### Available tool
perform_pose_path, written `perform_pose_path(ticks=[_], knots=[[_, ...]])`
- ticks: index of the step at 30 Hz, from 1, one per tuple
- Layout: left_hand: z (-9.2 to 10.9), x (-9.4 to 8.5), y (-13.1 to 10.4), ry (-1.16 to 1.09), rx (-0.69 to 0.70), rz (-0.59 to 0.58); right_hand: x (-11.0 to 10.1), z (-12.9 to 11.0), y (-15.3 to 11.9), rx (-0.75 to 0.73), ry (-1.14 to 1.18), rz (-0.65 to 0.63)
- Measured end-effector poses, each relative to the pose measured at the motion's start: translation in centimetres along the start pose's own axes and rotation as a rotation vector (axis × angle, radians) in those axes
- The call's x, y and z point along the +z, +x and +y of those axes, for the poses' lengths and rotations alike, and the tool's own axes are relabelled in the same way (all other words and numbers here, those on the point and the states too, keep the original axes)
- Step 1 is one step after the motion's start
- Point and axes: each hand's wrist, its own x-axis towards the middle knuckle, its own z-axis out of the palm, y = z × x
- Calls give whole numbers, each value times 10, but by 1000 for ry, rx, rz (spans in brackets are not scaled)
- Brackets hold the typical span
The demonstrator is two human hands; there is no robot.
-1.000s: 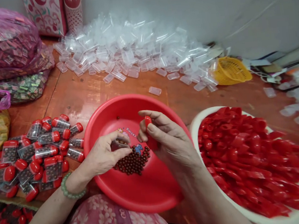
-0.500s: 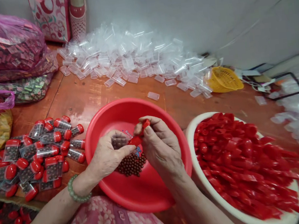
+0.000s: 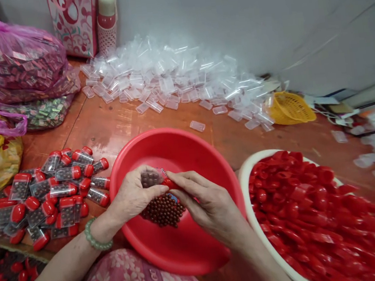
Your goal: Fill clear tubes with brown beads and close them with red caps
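My left hand (image 3: 133, 193) is closed around a small clear plastic container (image 3: 150, 179) with dark brown balls inside. My right hand (image 3: 208, 196) pinches a red cap (image 3: 169, 182) at the container's right-hand end; the fingers partly cover it, so how far it is on cannot be made out. Both hands are over a red basin (image 3: 174, 137). In the basin, below the container, lies a heap of small brown balls (image 3: 164, 212).
Filled red-capped containers (image 3: 65, 189) lie piled on the left. To the right, a white tub (image 3: 245, 183) holds many red plastic pieces (image 3: 316, 221). Empty clear containers (image 3: 167, 80) are heaped along the wall, beside a yellow basket (image 3: 291, 107). Stuffed bags (image 3: 15, 64) stand back left.
The right hand's fingers have come down and stretched over the red cap at the container's end. Earlier they were curled upright with red plastic showing at the fingertips. The view has shifted slightly.
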Motion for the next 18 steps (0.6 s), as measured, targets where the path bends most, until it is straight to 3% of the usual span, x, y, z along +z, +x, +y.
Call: perform_pose_path(ticks=[8,13,18], knots=[[-2,-1,-1,-69,-56,-151,1,2,23,172,357,233],[-4,-3,-1,-45,-44,-174,10,-2,33,127,348,125],[-6,-7,0,-107,-133,-230,11,1,32,202,339,152]])
